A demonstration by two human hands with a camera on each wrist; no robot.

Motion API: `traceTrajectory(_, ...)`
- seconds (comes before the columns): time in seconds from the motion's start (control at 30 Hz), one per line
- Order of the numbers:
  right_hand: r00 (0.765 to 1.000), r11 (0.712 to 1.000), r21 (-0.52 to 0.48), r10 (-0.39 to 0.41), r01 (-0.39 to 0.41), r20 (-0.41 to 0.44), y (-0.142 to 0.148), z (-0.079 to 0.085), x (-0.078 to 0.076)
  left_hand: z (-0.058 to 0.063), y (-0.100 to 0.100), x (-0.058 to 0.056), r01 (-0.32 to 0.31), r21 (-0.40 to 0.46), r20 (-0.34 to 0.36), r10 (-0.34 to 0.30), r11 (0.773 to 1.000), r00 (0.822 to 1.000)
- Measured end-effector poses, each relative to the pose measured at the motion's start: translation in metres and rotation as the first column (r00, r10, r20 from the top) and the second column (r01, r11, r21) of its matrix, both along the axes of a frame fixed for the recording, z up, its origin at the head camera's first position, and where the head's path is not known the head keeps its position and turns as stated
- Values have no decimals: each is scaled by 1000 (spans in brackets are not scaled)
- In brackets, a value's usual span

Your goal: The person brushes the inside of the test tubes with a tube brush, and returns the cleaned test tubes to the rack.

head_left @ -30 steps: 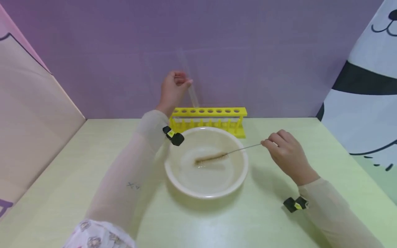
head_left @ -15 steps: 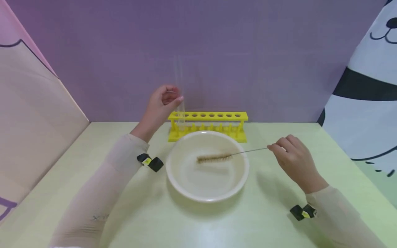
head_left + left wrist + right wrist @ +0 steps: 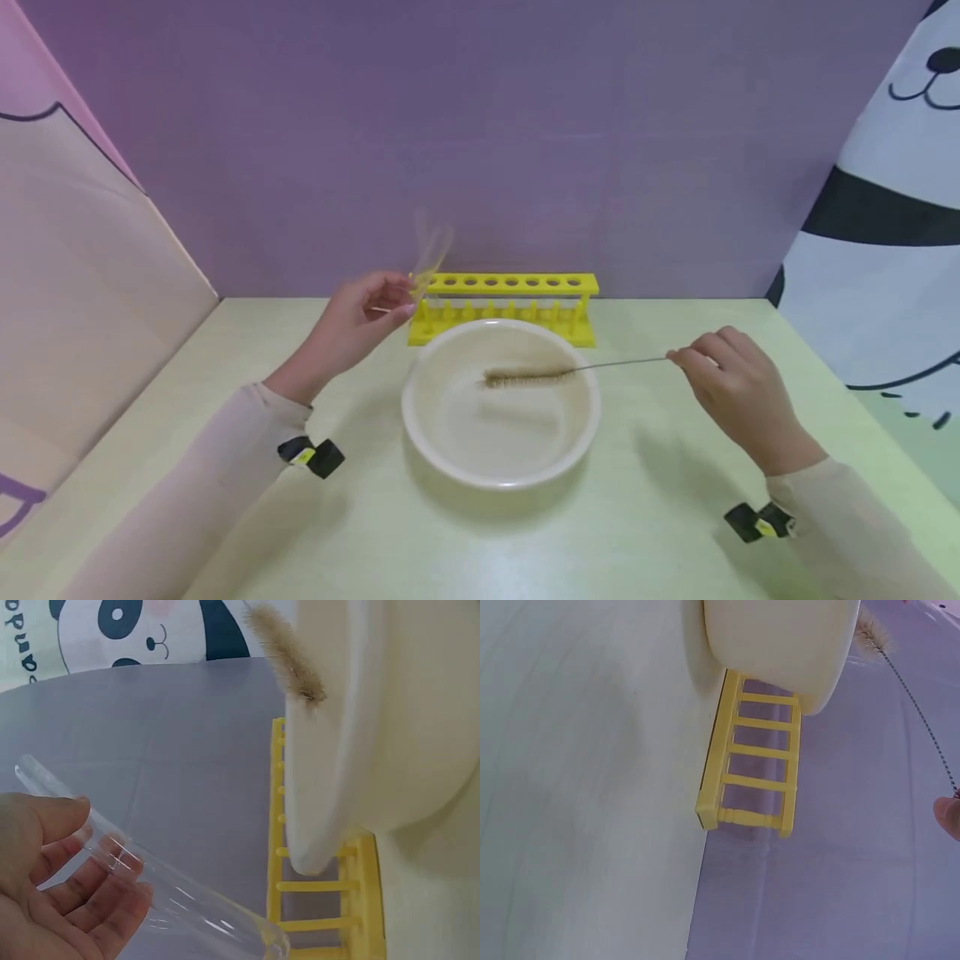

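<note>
My left hand holds a clear glass test tube between thumb and fingers, at the left end of a yellow test tube rack. In the head view the tube leans up to the right and is blurred. My right hand pinches the thin twisted-wire handle of a test tube brush. The tan bristles lie level over the inside of a cream basin, with a shadow below them. In the right wrist view only a thumb shows at the edge, beside the wire.
The basin stands on a pale green table, close in front of the rack and partly covering its base. Behind the table rises a purple backdrop. Panels with printed figures flank it on both sides.
My left hand has come down and to the left with the test tube, which now tilts differently. My right hand has shifted slightly right, drawing the brush rightward and up off the basin's bottom.
</note>
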State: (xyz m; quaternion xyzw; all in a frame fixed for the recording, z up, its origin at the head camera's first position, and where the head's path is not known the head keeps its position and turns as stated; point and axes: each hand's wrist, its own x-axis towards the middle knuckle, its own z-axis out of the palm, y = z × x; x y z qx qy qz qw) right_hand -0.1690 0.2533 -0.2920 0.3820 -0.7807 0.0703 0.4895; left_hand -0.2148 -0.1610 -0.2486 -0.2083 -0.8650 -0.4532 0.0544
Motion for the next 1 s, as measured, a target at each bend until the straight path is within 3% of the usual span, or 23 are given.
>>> traceTrajectory(0.17,999,999,14,-32,32,8,6,6,3,-10,-7,11,15,-96,29,-12,995,1000)
traceTrajectory(0.37,999,999,-3,-49,49,20,9,11,7,-18,-12,21,64,-183,-1,-65,981,998)
traceTrajectory(0.57,1000,998,-51,-28,28,12,10,17,8,-26,-17,23,89,-242,-49,-104,966,993)
traceTrajectory(1.0,999,990,-140,-23,19,-31,2,28,10,-40,-20,21,88,-355,-81,-124,931,989)
